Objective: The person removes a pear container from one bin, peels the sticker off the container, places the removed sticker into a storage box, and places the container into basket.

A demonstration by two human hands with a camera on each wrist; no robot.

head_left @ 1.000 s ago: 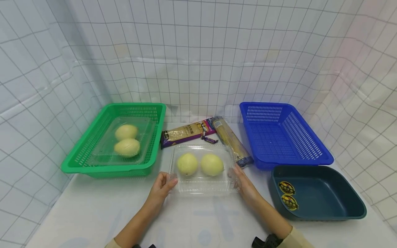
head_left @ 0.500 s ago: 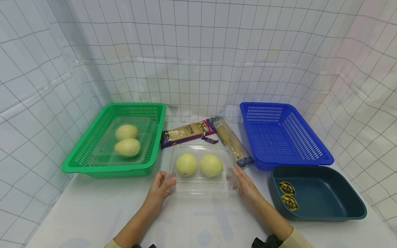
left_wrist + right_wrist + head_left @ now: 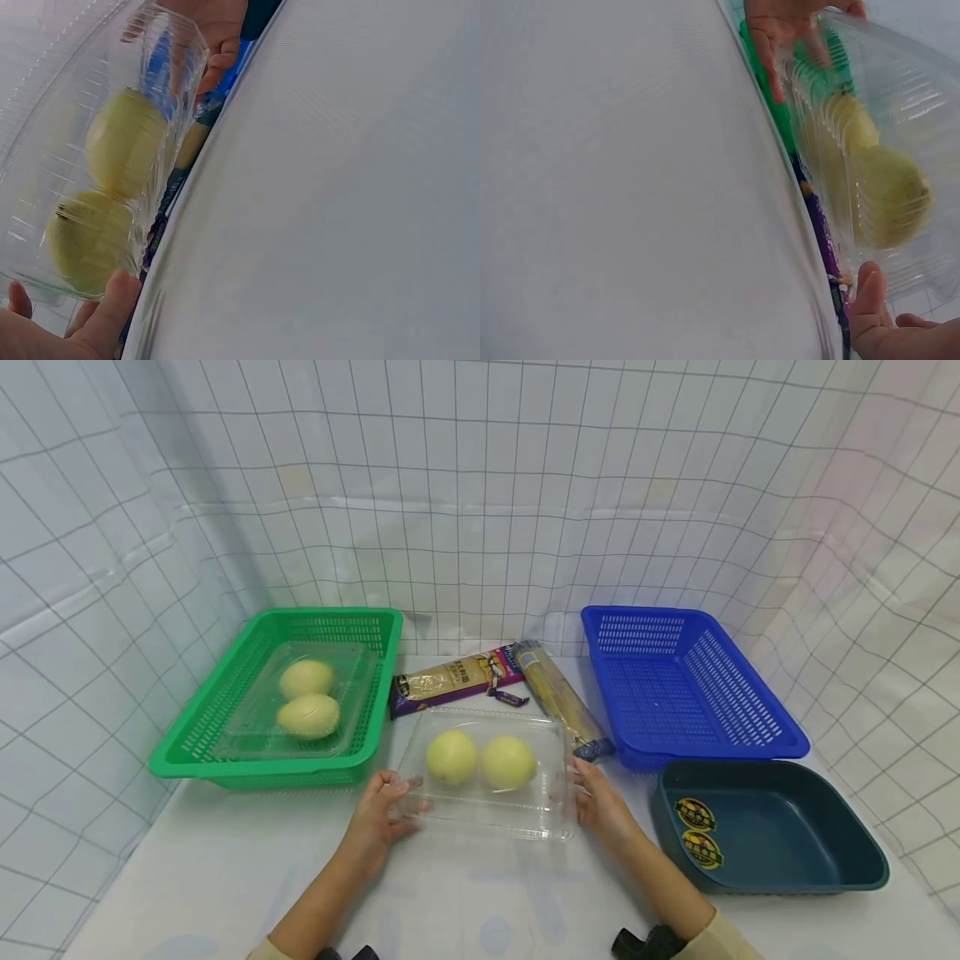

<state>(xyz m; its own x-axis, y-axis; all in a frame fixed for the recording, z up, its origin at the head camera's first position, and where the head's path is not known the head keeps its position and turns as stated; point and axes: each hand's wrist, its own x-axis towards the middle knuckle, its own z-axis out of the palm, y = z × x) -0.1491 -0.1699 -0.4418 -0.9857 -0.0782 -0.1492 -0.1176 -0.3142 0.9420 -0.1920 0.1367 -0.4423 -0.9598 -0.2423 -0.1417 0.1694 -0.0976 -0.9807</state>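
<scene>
A clear plastic clamshell box with two pale yellow-green round fruits inside is held level with both hands, slightly askew, above the white table. My left hand grips its left end; some fingers show through the clear plastic. At the opposite end, my right hand holds the box's right side. Both wrist views show the box's ends between thumb and fingers, though the exact contact is partly hidden. In the left wrist view, a fruit presses near the ribbed plastic wall.
A green basket at left holds another clear box with two yellowish fruits. Behind lie a gold-purple packet, a small purple-wrapped piece and a long noodle-like pack. A blue basket and a dark teal tub stand right.
The box has turned slightly, its front right corner coming nearer. Both hands have shifted their hold: the left thumb has moved off the front left corner, and the right fingers now look more spread.
</scene>
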